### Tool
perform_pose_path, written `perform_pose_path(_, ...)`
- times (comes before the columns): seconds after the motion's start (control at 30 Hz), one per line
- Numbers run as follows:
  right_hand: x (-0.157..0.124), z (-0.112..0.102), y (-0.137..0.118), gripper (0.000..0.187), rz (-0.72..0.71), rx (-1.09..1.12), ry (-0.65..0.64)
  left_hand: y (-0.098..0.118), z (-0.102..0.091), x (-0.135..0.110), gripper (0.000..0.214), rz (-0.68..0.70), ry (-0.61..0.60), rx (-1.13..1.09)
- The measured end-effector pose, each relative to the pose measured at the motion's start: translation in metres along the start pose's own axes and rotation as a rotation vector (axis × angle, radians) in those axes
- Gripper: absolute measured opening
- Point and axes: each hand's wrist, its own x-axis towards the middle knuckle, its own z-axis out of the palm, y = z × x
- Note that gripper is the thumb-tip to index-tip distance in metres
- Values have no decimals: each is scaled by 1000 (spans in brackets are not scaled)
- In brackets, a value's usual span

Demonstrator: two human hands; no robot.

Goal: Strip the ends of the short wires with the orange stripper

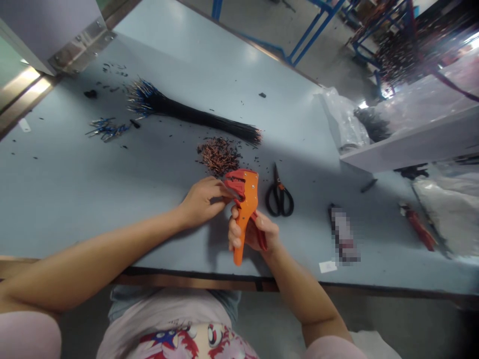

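My right hand [258,232] is wrapped round the handles of an orange and red wire stripper [247,199], held above the table with its jaws up and to the left. Close to those jaws is my left hand [205,200], its thumb and fingers pinched together; whatever lies between them is hidden. Just beyond the tool sits a pile of copper-coloured and black scraps [219,155]. Behind the pile lies a long bundle of black wires [202,117], with blue and metal ends at the left and bare copper ends at the right.
Black-handled scissors [280,199] lie right of the wire stripper. Several loose blue-ended pieces [108,129] are at the left. A blurred-out object [343,234], a white label [328,267] and a red-handled tool [419,227] lie at the right, below a shelf [407,142] with plastic bags.
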Motion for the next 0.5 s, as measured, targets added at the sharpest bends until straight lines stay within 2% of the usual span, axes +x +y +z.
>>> perform_pose_path(0.4, 1, 1, 0, 34, -11, 59, -56, 4, -1, 1, 20, 49, 17, -10)
perform_pose_path(0.5, 0, 2, 1, 30, -18, 72, -21, 3, 0, 1, 19, 67, 34, -12)
